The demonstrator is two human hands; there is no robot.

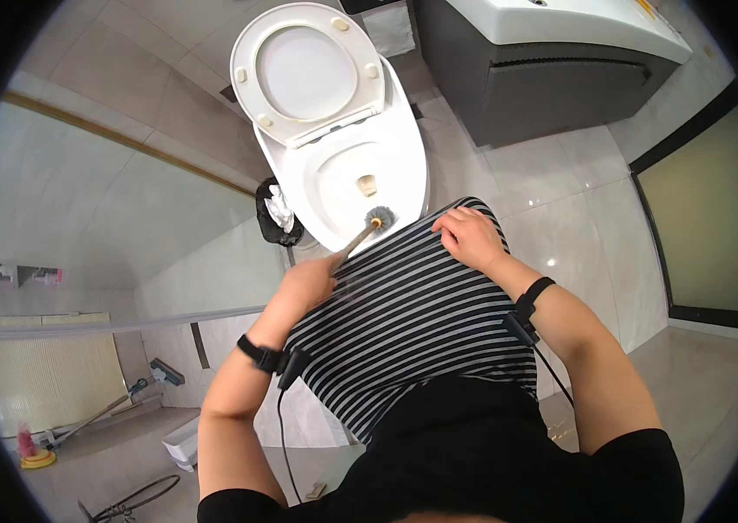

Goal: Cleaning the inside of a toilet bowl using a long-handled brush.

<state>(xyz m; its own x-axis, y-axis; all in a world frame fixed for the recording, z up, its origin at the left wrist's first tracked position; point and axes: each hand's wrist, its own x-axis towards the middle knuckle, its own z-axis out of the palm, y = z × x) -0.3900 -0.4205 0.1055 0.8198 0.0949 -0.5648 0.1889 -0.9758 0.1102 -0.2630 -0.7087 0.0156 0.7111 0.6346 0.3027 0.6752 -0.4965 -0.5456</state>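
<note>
My left hand (308,284) is closed around the handle of a toilet brush (359,238). The grey bristle head (380,219) of the brush is against the inner front wall of a white toilet bowl (333,173). Raised behind the bowl are the toilet seat (369,72) and the lid (306,72). My right hand (470,238) holds nothing and rests, fingers loosely bent, on my knee, over black-and-grey striped cloth (401,307).
A small bin with a black bag (271,225) stands left of the toilet, white paper inside. To the right is a dark vanity cabinet (552,91) under a white basin (539,23). A glass panel (146,229) rises at left; a mop (107,405) lies beyond it. Cables hang from both wrist straps.
</note>
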